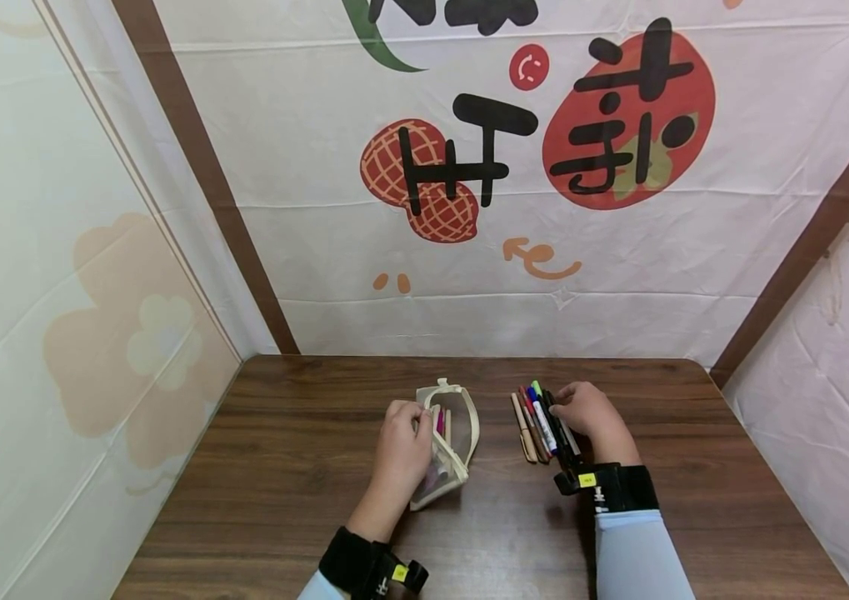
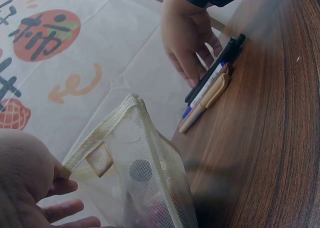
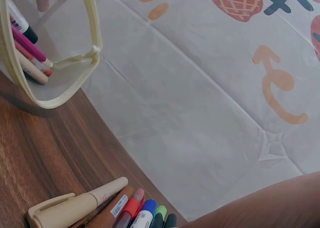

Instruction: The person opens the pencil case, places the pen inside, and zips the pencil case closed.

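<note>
A see-through mesh pencil case (image 1: 460,479) with cream edging stands with its mouth spread, several pens inside. My left hand (image 1: 403,442) pinches its rim between thumb and forefinger, the other fingers loose, as the left wrist view shows. To the right, a row of pens lies side by side on the table: a beige pen (image 1: 523,429) at the near-left end, then brown, red, a white pen with blue ends (image 1: 544,427), green and black pens. My right hand (image 1: 591,412) is at the black pens (image 1: 563,429), its fairly straight fingertips against them.
The brown wooden table (image 1: 282,475) ends at a white printed cloth (image 1: 619,308) hanging behind it. Pale cloth also hangs on both sides. Inside the case, a magenta pen (image 3: 29,44) lies among others. Wood surface shows between the case and the row.
</note>
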{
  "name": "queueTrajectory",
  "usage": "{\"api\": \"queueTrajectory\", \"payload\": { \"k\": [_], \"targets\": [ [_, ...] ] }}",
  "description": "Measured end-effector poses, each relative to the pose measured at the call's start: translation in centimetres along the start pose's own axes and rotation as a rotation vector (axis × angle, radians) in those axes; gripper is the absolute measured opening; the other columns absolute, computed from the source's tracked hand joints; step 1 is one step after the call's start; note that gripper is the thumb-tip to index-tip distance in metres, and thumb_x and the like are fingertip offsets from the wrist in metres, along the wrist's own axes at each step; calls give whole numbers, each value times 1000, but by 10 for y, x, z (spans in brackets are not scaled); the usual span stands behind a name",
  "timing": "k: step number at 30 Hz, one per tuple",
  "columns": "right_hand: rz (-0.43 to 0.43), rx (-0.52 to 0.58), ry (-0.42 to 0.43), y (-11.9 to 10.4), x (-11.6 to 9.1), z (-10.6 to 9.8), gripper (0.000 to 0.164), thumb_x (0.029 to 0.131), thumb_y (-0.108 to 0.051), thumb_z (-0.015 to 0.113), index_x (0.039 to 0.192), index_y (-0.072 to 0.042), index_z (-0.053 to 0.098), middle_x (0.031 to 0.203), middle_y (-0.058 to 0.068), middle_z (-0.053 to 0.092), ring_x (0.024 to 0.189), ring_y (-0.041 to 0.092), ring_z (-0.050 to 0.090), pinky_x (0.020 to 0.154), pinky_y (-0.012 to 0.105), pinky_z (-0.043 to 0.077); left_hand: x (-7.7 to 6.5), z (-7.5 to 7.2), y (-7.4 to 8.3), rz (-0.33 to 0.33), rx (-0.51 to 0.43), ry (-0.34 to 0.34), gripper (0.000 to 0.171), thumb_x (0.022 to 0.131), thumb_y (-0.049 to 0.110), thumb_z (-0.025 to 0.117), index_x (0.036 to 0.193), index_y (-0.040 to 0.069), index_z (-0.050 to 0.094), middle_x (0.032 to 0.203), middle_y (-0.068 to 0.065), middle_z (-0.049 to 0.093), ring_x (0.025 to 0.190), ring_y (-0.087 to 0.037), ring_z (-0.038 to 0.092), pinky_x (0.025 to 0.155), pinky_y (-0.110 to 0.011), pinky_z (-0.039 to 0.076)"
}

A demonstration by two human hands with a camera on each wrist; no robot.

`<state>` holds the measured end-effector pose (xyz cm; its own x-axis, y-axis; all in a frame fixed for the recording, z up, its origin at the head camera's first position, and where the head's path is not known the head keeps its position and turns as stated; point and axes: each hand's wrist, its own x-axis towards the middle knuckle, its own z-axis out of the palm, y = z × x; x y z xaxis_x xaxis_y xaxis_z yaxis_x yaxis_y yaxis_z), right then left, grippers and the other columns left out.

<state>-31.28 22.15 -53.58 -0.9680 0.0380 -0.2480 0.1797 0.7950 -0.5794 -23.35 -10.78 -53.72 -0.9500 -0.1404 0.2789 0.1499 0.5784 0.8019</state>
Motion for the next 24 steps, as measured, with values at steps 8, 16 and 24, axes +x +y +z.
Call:
{"api": "queueTrajectory", "payload": {
  "k": [8,16,24],
  "targets": [
    [3,-26,26,1,3,5,48,110,-27,73,142,8,68,142,32,72,123,46,73,107,62,59,0,-1,1,6,5,-8,27,110,13,65,86,4,72,118,-18,71,108,-34,73,101,-54,61],
    [11,-71,50,-4,1,9,47,107,-29,78,135,8,74,133,29,77,111,39,76,98,59,63,0,-1,1,5,3,-13,26,110,13,65,88,3,74,118,-19,71,109,-35,72,103,-55,61],
    [17,-47,49,10,15,16,46,105,-32,80,131,6,76,130,27,78,104,35,77,93,56,64,0,-1,1,2,9,-9,25,109,13,65,87,4,73,117,-18,70,108,-34,72,102,-54,60]
  ]
}}
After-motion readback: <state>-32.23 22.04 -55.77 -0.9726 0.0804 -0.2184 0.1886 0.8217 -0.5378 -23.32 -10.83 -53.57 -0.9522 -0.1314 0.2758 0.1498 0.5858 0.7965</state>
